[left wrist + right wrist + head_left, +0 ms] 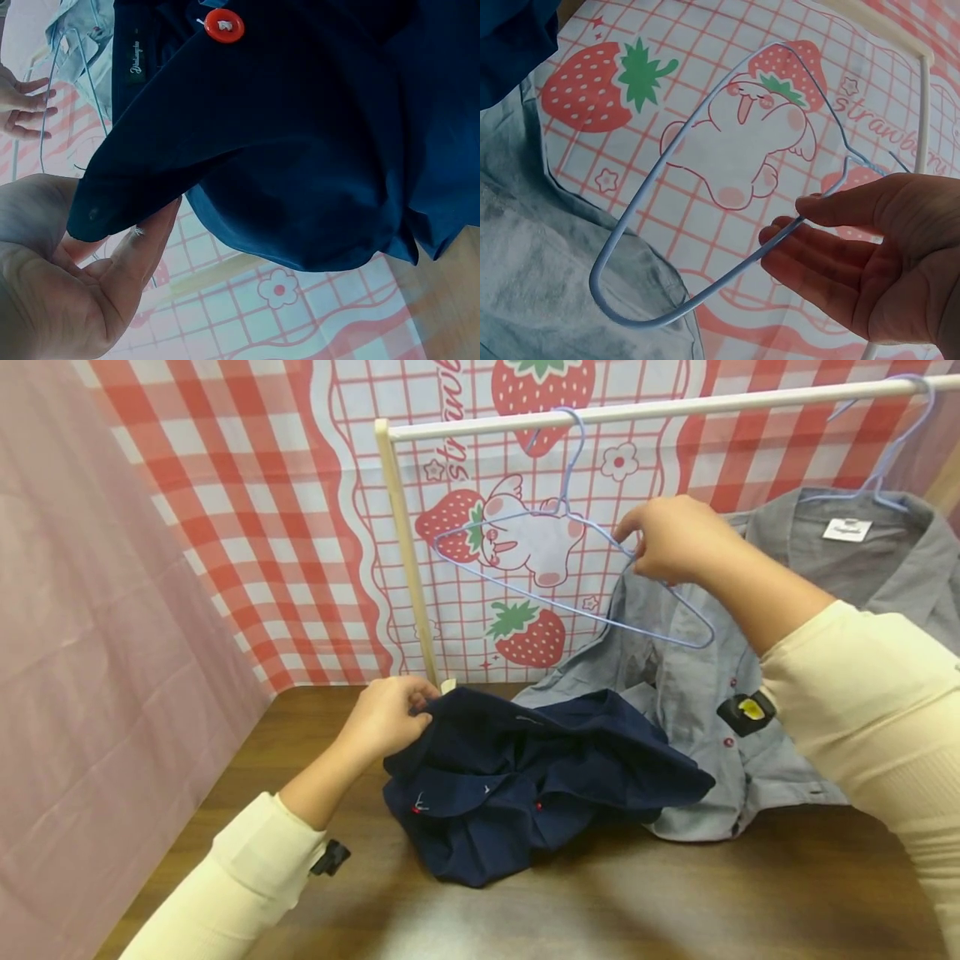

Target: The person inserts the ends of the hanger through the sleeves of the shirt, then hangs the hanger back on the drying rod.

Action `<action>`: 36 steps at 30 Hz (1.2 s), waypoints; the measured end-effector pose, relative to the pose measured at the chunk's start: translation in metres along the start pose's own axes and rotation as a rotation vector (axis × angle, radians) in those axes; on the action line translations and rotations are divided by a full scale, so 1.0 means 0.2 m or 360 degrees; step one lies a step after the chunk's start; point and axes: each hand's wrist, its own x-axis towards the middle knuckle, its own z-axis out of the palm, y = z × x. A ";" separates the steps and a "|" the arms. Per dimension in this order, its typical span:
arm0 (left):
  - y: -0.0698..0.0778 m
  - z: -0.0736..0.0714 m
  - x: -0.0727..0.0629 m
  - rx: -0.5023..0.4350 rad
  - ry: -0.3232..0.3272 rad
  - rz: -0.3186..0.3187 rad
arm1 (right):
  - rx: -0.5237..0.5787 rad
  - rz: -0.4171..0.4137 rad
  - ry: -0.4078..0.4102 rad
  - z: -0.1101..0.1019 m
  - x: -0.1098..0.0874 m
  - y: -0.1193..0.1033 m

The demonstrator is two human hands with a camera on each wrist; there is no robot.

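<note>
My left hand (386, 714) pinches the collar edge of a navy shirt (600, 760) between thumb and fingers. This shirt lies bunched on the table, its collar lifted, with red buttons showing; a dark label shows inside it in the left wrist view. My right hand (675, 543) holds a thin blue wire hanger (641, 323) by one sloping shoulder, thumb on one side and fingertips on the other. The hanger's hook sits over the rail, and no garment is on it. Behind the navy shirt, a grey shirt (795, 560) hangs on another blue hanger (883, 464).
A pale rail (480, 427) runs across the back on an upright post (405, 543). Behind it hangs a strawberry-print checked cloth (202, 468). A pink curtain (112, 635) borders the brown wooden table (315, 910) on the left.
</note>
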 end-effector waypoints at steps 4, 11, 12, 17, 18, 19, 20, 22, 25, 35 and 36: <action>0.00 0.01 0.00 -0.0007 -0.0005 0.0000 | 0.0001 -0.0010 -0.0026 -0.01 0.01 0.00; -0.01 0.02 0.00 -0.0010 0.0016 0.0020 | -0.0068 -0.0086 0.0086 -0.02 0.00 0.01; -0.01 0.02 0.00 -0.0010 0.0018 0.0021 | -0.0076 -0.0093 0.0111 -0.02 -0.01 0.01; -0.02 0.03 0.01 -0.0022 0.0009 0.0005 | -0.0086 -0.0102 0.0191 -0.03 -0.03 0.03; -0.02 0.03 0.01 -0.0021 0.0008 0.0003 | -0.0086 -0.0103 0.0198 -0.03 -0.03 0.04; -0.02 0.03 0.01 -0.0022 0.0006 0.0001 | -0.0087 -0.0102 0.0208 -0.04 -0.04 0.05; -0.01 0.03 0.01 -0.0021 0.0006 0.0002 | -0.0085 -0.0102 0.0222 -0.04 -0.04 0.05; -0.01 0.03 0.01 -0.0020 0.0006 0.0007 | -0.0077 -0.0084 0.0236 -0.04 -0.06 0.07; -0.01 0.03 0.00 -0.0023 0.0004 0.0010 | -0.0054 -0.0050 0.0271 -0.05 -0.08 0.10; -0.02 0.03 0.00 -0.0032 0.0002 0.0001 | -0.0073 0.0006 0.0339 -0.06 -0.18 0.17; -0.02 0.03 0.00 -0.0031 0.0006 0.0003 | -0.0075 0.0014 0.0334 -0.05 -0.19 0.18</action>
